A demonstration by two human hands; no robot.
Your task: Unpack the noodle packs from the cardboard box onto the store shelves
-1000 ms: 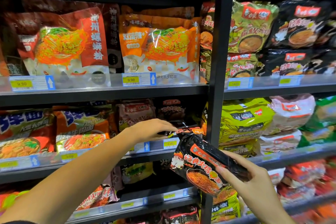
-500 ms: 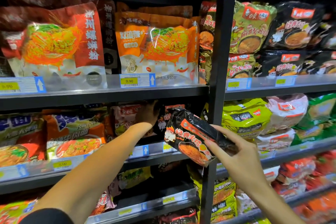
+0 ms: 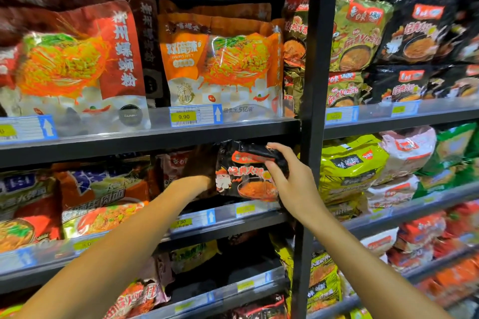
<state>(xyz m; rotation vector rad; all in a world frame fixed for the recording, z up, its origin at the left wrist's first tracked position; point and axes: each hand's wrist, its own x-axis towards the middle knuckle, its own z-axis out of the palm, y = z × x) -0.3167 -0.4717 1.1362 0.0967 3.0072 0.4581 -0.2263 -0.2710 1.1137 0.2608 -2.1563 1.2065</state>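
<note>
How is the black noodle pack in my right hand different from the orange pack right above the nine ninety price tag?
The black noodle pack is dark and smaller, gripped by the right hand in the middle shelf's opening; the orange pack is bright, larger and stands untouched on the upper shelf. The black one tilts; the orange one stands upright. Both picture noodles.

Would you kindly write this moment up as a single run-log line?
step: shelving | right hand grips black noodle pack inside second shelf | left hand reaches in beside pack, fingers shadowed | cardboard box: not in view
</note>
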